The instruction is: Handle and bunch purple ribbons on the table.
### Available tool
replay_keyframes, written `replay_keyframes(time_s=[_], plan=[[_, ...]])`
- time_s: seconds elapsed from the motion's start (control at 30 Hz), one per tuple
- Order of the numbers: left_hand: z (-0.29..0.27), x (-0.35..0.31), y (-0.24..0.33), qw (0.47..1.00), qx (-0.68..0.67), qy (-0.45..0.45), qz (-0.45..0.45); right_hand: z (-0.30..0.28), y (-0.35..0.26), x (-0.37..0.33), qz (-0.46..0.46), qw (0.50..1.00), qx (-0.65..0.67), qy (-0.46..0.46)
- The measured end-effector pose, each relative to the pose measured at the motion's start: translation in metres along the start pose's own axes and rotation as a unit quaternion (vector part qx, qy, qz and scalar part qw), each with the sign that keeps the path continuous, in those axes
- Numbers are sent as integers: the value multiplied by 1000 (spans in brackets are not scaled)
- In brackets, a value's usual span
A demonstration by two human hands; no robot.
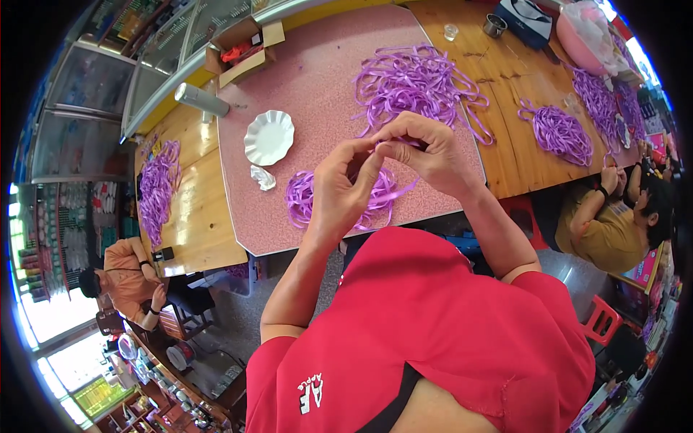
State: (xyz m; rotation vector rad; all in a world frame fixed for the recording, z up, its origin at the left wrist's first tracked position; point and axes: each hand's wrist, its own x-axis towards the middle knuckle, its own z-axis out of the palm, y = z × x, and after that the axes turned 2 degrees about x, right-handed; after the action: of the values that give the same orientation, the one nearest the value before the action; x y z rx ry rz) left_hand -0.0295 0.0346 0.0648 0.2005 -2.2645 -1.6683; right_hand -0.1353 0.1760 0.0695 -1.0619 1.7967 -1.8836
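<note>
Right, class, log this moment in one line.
Left hand and right hand: pinching purple ribbon; below hands: ribbon pile; pink table: white dish

A free lane runs from far to near on the pink tabletop (321,83) between the scalloped white dish (269,138) and the far purple ribbon heap (411,83), but the near ribbon pile (298,200) blocks its near end, and the silver flask (202,99) and open carton (251,66) obstruct the far left.

White scalloped dish (269,138) sitting on pink tabletop (310,83), crumpled tissue (263,178) lying just in front of the dish, silvery cylinder (201,99) and open cardboard box (250,67) resting beyond it
</note>
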Motion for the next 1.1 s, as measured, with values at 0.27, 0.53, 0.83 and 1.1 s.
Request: replay_keyframes(time_s=[0.27,0.53,0.83,1.1], plan=[[-7,1,5,955,-262,3,-140,-3,-5,-5,51,998,27,-10],[-7,2,3,936,-315,18,-154,-3,-14,-16,39,996,68,44],[-6,-6,4,920,-365,11,-142,1,-14,-17,96,988,123,23],[-9,-8,8,945,-304,-6,-119,-1,-12,-19,115,982,149,28]])
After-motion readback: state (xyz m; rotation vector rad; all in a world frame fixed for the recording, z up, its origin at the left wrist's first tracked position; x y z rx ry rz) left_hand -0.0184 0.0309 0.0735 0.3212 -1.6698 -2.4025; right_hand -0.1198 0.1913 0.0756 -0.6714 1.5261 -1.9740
